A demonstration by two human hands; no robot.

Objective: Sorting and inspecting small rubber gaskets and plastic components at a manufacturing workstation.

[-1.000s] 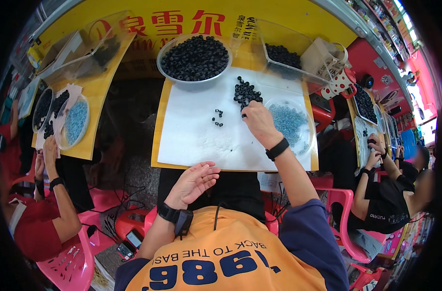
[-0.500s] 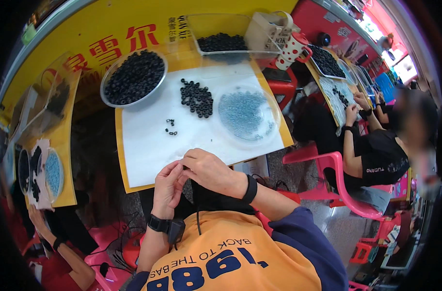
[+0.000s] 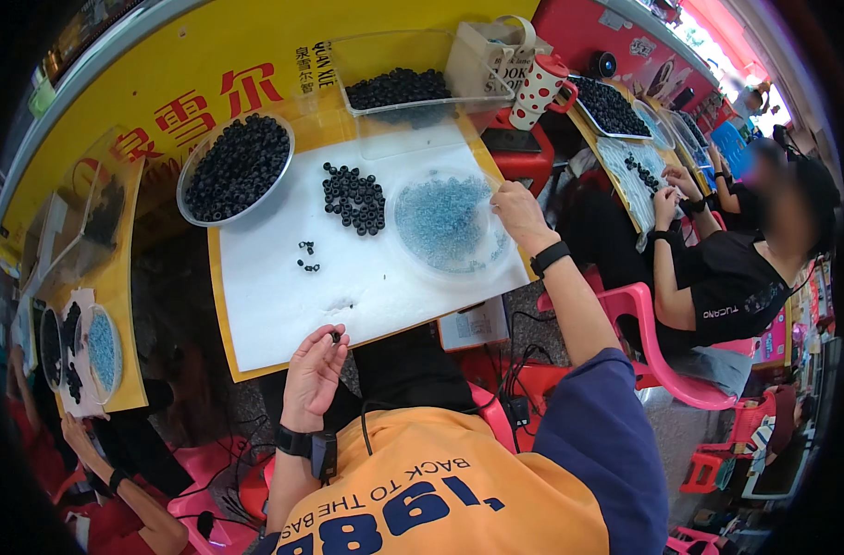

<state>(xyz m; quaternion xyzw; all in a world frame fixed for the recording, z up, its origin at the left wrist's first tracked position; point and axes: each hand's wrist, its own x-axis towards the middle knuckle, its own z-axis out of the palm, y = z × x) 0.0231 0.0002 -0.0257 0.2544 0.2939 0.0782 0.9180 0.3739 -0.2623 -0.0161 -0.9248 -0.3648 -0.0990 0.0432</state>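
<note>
My left hand (image 3: 313, 372) is raised near the front edge of the white mat (image 3: 366, 277), pinching one small black ring (image 3: 335, 337) between thumb and fingertips. My right hand (image 3: 517, 212) reaches to the right side of a clear dish of small blue pieces (image 3: 443, 222), fingers curled over its rim; what it grips is hidden. A loose pile of black rings (image 3: 354, 198) lies on the mat behind the dish. A few stray black rings (image 3: 307, 256) sit at mid-mat. A clear bowl full of black rings (image 3: 235, 168) stands at the back left.
A clear tray of black rings (image 3: 399, 88) and a red polka-dot mug (image 3: 542, 91) stand at the back. A person in black (image 3: 727, 268) works at the table to the right. Another person's hand (image 3: 75, 435) is at the lower left. Pink chairs (image 3: 667, 370) stand beside me.
My hands were together at my lap half a second ago. They have parted: the right went out to the blue dish, the left stayed low holding a black ring. The view turned left.
</note>
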